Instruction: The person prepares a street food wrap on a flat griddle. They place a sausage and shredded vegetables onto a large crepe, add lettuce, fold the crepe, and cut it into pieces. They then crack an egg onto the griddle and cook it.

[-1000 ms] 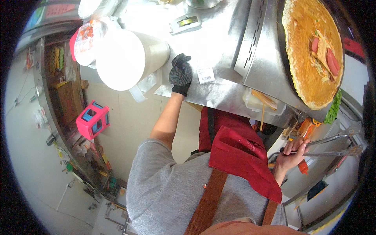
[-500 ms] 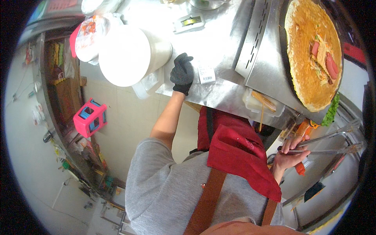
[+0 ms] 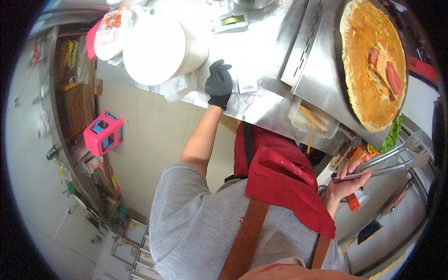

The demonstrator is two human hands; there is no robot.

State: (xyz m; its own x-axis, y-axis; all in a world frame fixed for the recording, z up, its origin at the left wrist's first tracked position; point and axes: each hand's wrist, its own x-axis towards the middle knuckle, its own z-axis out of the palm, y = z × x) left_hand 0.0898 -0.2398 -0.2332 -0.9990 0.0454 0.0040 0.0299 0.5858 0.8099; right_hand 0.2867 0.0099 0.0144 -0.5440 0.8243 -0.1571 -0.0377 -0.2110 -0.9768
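My left hand (image 3: 218, 85), in a dark knitted glove, rests on the steel counter with its fingers curled in a loose fist. No object shows in it. A small white card with a barcode (image 3: 247, 85) lies just right of it. At the lower right, my bare right hand (image 3: 346, 181) grips metal tongs (image 3: 389, 161), their tips pointing right and slightly apart. Beyond the tongs, a large browned pancake (image 3: 368, 60) covers a round griddle. Pink sausage pieces (image 3: 394, 79), a crisp tan piece and shredded vegetables lie on it.
A white bucket (image 3: 156, 51) stands left of my gloved hand. A clear container with wooden sticks (image 3: 313, 120) sits at the counter's front edge, near green lettuce (image 3: 392, 135). A small white scale-like device (image 3: 229, 21) lies farther back. A pink stool (image 3: 103, 134) stands on the floor.
The tongs have tilted, their tips moving farther away and closer together. My left hand stays on the counter; the whole view has shifted slightly.
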